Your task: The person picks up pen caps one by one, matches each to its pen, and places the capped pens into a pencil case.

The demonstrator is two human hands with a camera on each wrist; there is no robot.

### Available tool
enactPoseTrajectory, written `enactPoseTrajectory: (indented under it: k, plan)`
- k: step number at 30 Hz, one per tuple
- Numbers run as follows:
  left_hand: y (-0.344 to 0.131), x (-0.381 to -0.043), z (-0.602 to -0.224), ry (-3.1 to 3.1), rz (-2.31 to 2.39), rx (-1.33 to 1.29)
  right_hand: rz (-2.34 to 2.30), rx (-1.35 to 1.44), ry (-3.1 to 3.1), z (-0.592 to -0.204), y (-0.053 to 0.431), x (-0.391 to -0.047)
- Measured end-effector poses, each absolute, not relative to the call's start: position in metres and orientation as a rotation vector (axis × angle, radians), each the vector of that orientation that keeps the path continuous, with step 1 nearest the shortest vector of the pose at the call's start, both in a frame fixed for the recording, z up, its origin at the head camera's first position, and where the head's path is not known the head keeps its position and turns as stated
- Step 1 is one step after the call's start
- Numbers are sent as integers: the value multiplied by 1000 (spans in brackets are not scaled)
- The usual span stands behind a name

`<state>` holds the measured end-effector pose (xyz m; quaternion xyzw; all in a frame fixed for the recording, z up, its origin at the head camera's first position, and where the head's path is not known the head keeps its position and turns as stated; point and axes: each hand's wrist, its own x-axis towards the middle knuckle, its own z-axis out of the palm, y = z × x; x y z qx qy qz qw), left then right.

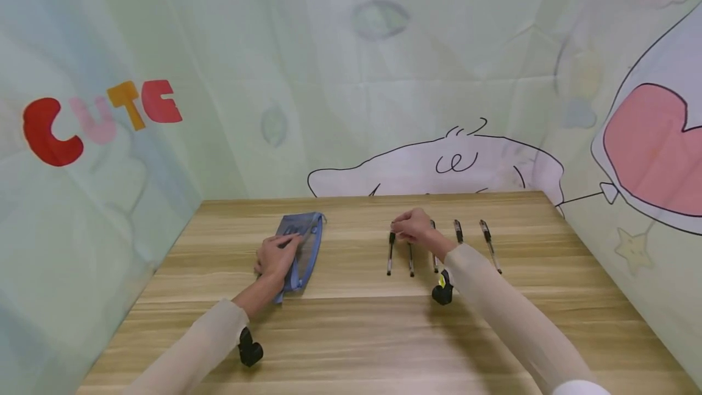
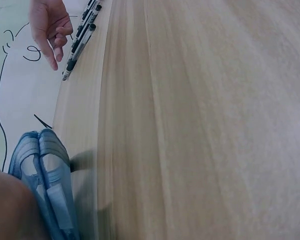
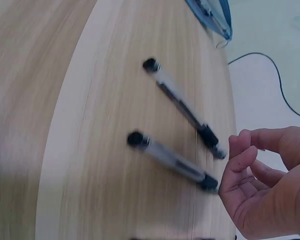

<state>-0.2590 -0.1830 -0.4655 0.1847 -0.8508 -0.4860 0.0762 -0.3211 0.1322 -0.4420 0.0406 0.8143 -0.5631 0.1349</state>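
Observation:
My left hand [image 1: 276, 256] grips a blue see-through zip pouch [image 1: 309, 255] on the left of the table. Its zip edge shows in the left wrist view, where the pouch [image 2: 42, 185] hides part of that hand. My right hand [image 1: 415, 225] hovers over the caps of the leftmost pens in a row. Close to its fingertips lie two clear-barrelled pens with black caps, one pen [image 3: 182, 105] nearer the pouch and another pen [image 3: 170, 162] beside it. Thumb and index finger of the right hand [image 3: 270, 180] come close together, with no pen between them.
Farther right in the row lie more pens, among them a black-capped pen [image 1: 490, 245] at the end. The wooden table [image 1: 351, 334] ends at a printed cloth backdrop [image 1: 351, 78] behind and at both sides. Something slim shows inside the pouch.

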Motion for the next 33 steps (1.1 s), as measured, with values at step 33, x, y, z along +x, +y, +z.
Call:
enactPoseTrajectory:
  k: [33]
  plan:
    - [-181, -260, -466, -2543, -1444, 540, -1641, 130, 2337, -453, 92, -330]
